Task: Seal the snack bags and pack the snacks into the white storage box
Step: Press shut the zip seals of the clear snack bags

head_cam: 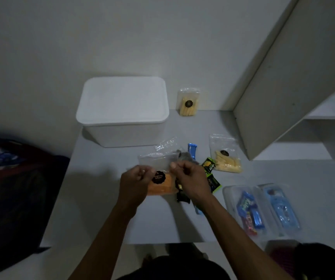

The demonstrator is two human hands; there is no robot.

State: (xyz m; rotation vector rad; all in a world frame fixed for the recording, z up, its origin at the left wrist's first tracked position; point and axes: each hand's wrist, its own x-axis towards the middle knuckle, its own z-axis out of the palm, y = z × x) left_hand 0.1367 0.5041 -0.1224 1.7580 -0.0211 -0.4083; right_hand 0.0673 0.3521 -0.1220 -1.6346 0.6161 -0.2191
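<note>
**Pinching the orange snack bag at its top**

Holding the bag [160, 178] between us, we have both hands closed on its upper part. Our left hand [135, 183] pinches the clear plastic at the left of the top strip, and our right hand [189, 178] pinches it at the right, thumbs and fingers pressed together on the film. The bag carries a dark round label between our hands and orange snacks in its lower half, just below our knuckles.

Beyond our hands, well apart, stands the white box [122, 112] with its lid on. To the right of the box, farther still, a clear pack [189, 102] of pale sticks stands upright by the wall. Right of our right hand lies another bag [226, 154] of pale sticks, flat on the table [94, 199]. Between that bag and our right hand lie small green-edged sachets [209, 165], and just past our fingers a blue wrapper [192, 150] and some crumpled clear plastic. Under our right wrist a dark wrapper [181, 197] shows. Nearer us on the right sits a clear tray [229, 195] holding blue snack bars, its hinged lid open beside it.
</note>
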